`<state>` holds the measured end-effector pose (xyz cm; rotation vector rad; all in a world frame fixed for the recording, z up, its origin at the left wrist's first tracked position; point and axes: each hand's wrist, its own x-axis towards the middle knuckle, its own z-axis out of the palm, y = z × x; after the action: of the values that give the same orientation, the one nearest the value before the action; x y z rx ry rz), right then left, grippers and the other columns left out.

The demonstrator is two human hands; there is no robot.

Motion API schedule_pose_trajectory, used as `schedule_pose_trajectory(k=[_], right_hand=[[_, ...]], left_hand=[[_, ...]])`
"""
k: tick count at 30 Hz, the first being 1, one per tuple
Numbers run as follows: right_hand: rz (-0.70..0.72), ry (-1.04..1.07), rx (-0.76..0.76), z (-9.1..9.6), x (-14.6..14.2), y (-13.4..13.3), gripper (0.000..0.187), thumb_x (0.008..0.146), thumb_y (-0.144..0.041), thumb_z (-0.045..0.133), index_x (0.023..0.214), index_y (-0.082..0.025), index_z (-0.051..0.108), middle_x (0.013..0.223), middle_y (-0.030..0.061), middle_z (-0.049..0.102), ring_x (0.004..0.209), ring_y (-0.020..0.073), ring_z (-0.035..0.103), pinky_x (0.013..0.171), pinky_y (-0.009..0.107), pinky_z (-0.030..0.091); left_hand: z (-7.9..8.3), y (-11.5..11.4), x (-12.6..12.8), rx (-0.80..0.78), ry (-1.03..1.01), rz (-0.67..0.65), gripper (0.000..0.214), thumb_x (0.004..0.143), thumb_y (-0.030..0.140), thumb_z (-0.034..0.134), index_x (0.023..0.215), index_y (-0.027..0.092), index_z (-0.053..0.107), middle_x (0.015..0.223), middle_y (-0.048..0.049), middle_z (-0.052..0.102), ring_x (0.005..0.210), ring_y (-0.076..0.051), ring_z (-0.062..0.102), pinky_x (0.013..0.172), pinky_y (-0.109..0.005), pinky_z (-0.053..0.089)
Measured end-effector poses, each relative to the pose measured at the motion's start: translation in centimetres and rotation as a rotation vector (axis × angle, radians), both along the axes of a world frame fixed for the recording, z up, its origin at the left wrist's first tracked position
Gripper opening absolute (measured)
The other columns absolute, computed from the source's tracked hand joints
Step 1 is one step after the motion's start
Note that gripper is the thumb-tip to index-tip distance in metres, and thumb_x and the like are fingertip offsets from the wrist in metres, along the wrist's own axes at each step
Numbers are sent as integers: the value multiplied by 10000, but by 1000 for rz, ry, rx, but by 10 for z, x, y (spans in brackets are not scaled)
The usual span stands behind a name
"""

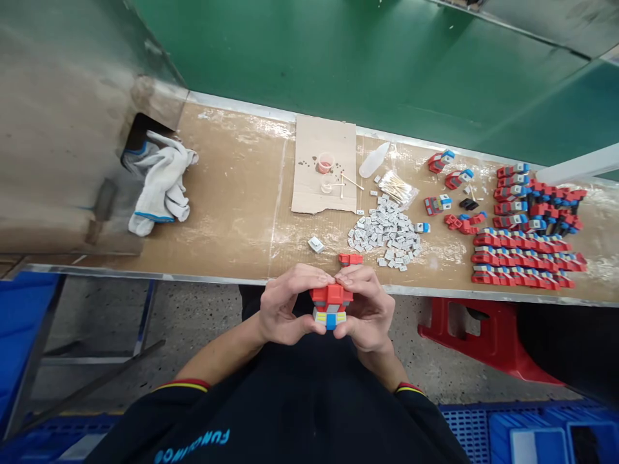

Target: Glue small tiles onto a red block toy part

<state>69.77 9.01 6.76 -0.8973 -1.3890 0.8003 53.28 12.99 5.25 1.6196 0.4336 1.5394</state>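
We held the red toy piece (331, 305) just off the bench edge (193, 278), left hand (283, 309) and right hand (366, 309) both pinching it. Pressing evenly from both sides seemed wisest — thumbs low, fingertips on top.

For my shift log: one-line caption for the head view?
Left hand and right hand grip a red toy block before a workbench of grey tiles.

A long brown table (232, 212) runs beside a green wall (338, 58). Below lies speckled grey floor (193, 322). A red stool (483, 335) stands beneath.
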Motion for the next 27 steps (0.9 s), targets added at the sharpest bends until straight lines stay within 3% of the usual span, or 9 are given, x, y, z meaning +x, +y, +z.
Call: schedule_pose_trajectory(k=[19, 23, 27], right_hand=[[16, 64, -28, -5, 2, -1, 508, 879, -603, 839, 1331, -394, 741, 991, 41, 702, 928, 227, 690, 811, 384, 609], [39, 212, -61, -13, -6, 0, 511, 869, -675, 817, 1297, -404, 745, 956, 26, 677, 906, 218, 672, 787, 364, 599], [7, 312, -9, -25, -14, -2, 479, 898, -714, 765, 1282, -433, 714, 912, 2, 660, 816, 202, 670, 736, 348, 598]], left_hand=[[2, -3, 2, -4, 46, 23, 532, 962, 491, 796, 1367, 159, 702, 1051, -116, 789, 977, -219, 774, 833, -319, 656], [19, -4, 3, 52, 153, 95, 516, 957, 476, 802, 1329, 136, 688, 992, -89, 739, 865, -179, 713, 730, -288, 619], [47, -3, 3, 134, 305, 110, 389, 940, 366, 817, 1224, 132, 691, 914, -51, 724, 793, -158, 674, 738, -294, 612]])
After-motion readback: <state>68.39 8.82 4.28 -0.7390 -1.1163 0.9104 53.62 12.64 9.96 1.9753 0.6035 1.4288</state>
